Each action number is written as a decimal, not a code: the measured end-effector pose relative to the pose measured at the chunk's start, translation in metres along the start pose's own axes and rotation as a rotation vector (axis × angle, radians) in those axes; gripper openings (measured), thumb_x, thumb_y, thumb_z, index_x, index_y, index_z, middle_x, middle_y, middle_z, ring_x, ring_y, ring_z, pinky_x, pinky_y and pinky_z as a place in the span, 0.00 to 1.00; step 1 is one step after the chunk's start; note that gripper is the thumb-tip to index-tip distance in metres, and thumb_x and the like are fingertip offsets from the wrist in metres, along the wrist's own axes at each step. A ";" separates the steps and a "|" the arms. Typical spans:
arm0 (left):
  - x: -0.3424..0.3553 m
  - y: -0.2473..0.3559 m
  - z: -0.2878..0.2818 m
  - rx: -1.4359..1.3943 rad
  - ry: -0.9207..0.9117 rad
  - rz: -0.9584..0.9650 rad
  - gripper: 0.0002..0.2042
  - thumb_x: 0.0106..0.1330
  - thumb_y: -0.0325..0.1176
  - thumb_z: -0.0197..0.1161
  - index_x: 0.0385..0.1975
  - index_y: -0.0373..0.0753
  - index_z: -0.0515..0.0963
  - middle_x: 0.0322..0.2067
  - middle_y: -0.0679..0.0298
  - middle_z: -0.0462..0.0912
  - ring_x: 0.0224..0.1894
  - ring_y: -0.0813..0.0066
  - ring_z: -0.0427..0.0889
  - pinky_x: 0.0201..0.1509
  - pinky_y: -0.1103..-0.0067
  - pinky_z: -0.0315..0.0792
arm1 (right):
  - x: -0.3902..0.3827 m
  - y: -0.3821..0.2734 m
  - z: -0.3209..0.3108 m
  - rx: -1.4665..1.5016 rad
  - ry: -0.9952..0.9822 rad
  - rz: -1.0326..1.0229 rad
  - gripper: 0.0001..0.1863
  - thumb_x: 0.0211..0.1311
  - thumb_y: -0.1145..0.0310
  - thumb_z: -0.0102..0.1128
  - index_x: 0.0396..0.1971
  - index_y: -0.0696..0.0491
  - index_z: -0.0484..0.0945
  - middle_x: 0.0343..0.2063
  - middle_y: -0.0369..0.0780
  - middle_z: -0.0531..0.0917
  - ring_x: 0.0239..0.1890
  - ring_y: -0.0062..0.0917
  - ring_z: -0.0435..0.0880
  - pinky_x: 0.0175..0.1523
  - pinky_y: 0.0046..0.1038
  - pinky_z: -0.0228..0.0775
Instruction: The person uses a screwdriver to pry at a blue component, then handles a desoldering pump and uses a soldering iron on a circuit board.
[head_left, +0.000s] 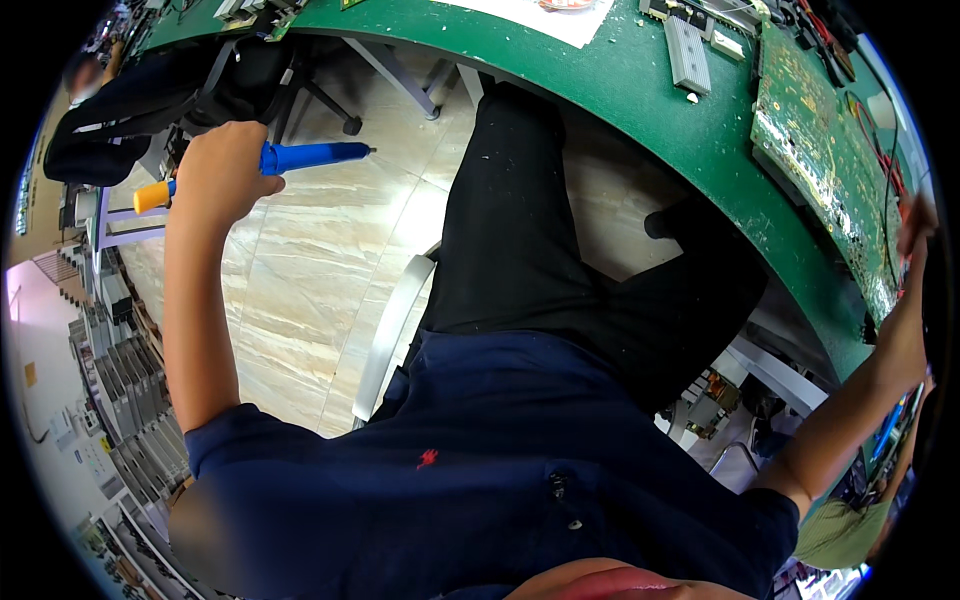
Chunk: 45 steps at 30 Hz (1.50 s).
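My left hand is closed around a blue desoldering pump with a yellow plunger end. Its dark tip points right, and the tool is held out over the floor, left of my legs. At the far right my right hand is blurred at the picture's rim, beside a large circuit board. Its fingers do not show well enough to tell what they hold. The board lies on the green work table, its underside dotted with shiny solder points.
A finned grey heat sink and a white paper lie on the table. Red and black cables run beside the board. A black office chair stands at the upper left. Another person's green clothing shows at the lower right.
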<state>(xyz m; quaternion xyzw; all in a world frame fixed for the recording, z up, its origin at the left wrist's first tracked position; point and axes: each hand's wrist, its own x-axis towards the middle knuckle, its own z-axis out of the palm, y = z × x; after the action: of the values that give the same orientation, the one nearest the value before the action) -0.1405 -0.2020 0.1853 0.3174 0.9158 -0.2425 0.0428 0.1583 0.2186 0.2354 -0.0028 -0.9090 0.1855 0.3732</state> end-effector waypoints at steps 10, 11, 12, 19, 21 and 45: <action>-0.049 0.071 -0.073 -0.366 0.164 0.393 0.26 0.46 0.34 0.77 0.46 0.36 0.77 0.31 0.56 0.81 0.31 0.60 0.82 0.35 0.70 0.73 | -0.056 -0.087 0.124 0.169 -0.406 -0.064 0.34 0.41 0.66 0.75 0.53 0.57 0.75 0.48 0.47 0.79 0.50 0.39 0.78 0.55 0.38 0.70; -0.052 0.084 -0.074 -0.401 0.161 0.448 0.27 0.45 0.34 0.77 0.47 0.36 0.76 0.32 0.56 0.81 0.31 0.59 0.82 0.35 0.69 0.73 | -0.053 -0.092 0.134 0.182 -0.433 -0.026 0.37 0.41 0.65 0.75 0.56 0.57 0.73 0.51 0.47 0.77 0.53 0.40 0.76 0.59 0.39 0.68; -0.055 0.096 -0.074 -0.440 0.152 0.502 0.28 0.45 0.34 0.76 0.48 0.35 0.75 0.33 0.55 0.81 0.32 0.57 0.82 0.36 0.68 0.73 | -0.054 -0.096 0.146 0.217 -0.473 0.001 0.40 0.41 0.66 0.74 0.60 0.57 0.70 0.53 0.48 0.76 0.55 0.41 0.75 0.62 0.40 0.65; -0.055 0.106 -0.086 -0.490 0.129 0.674 0.33 0.45 0.45 0.75 0.52 0.34 0.76 0.36 0.53 0.81 0.38 0.50 0.80 0.40 0.66 0.73 | -0.088 -0.058 0.166 0.198 -0.575 0.209 0.14 0.48 0.63 0.69 0.24 0.51 0.71 0.18 0.40 0.78 0.21 0.40 0.80 0.27 0.38 0.70; -0.047 0.092 -0.077 -0.588 0.247 0.703 0.36 0.43 0.55 0.74 0.46 0.31 0.78 0.34 0.52 0.81 0.35 0.51 0.81 0.38 0.68 0.75 | -0.097 -0.046 0.158 0.133 -0.603 0.220 0.12 0.47 0.64 0.68 0.24 0.50 0.72 0.17 0.40 0.78 0.21 0.39 0.80 0.27 0.38 0.71; -0.038 0.221 -0.002 -1.521 -0.001 0.772 0.15 0.51 0.22 0.74 0.40 0.35 0.82 0.45 0.52 0.84 0.45 0.61 0.85 0.46 0.75 0.79 | -0.125 -0.038 0.156 0.184 -0.767 0.173 0.09 0.46 0.64 0.67 0.21 0.51 0.76 0.19 0.41 0.82 0.24 0.39 0.84 0.34 0.37 0.75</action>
<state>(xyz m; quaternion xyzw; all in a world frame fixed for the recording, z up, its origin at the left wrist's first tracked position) 0.0227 -0.0717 0.1036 0.4922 0.6570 0.4699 0.3245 0.1479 0.1126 0.0618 0.0234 -0.9583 0.2846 -0.0115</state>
